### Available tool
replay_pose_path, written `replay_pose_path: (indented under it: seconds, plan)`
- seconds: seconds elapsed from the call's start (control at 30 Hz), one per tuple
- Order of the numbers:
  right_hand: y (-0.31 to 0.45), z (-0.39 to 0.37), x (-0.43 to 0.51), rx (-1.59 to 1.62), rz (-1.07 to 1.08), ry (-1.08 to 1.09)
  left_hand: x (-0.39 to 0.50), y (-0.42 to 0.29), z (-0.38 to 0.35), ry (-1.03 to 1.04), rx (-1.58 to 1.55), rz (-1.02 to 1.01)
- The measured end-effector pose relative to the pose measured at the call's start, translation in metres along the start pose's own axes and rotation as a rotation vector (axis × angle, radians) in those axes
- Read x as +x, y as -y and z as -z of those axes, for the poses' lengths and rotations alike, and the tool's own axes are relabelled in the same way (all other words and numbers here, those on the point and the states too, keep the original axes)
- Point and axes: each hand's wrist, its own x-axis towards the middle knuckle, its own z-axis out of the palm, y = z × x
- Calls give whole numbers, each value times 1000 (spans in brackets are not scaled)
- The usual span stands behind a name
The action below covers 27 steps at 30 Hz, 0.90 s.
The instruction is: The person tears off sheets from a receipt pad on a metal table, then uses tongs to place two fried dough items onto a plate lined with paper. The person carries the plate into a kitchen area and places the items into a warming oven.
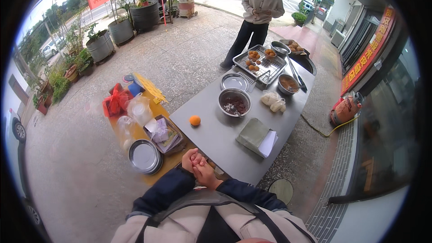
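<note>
My left hand (187, 162) and my right hand (206, 174) are clasped together in front of my apron, at the near edge of the steel table (216, 141). Their fingers are curled around each other, and no object shows between them. Closest on the tabletop is an orange (194, 120). Beyond it stands a steel bowl (234, 102) of dark red filling with a spoon in it. A grey-green box (253, 133) with white paper sticking out lies to the right. Bags of pale dough (272, 100) rest behind that box.
A wire-racked tray (260, 64) holds fried balls, with tongs (295, 69) near a bowl of brown filling (288, 84). At left, a yellow low table (143, 130) carries steel plates (145, 157) and bags. A person (261, 3) stands beyond; a gas cylinder (346, 109) stands right.
</note>
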Motion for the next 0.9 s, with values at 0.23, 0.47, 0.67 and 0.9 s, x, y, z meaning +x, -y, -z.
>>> replay_pose_path:
  seconds: [0.23, 0.47, 0.67, 0.9]
  plan:
    - [28, -67, 22, -317, 314, 386, -23, -76, 74, -234, -117, 265]
    - [74, -159, 49, 185, -441, 302, -50, -122, 133, -308, 25, -89]
    - [27, -199, 72, -32, -426, 582, -69, -112, 158, -201, -360, 45]
    - [-99, -139, 89, -303, -75, 678, -76, -160, 266, -780, 1002, -331]
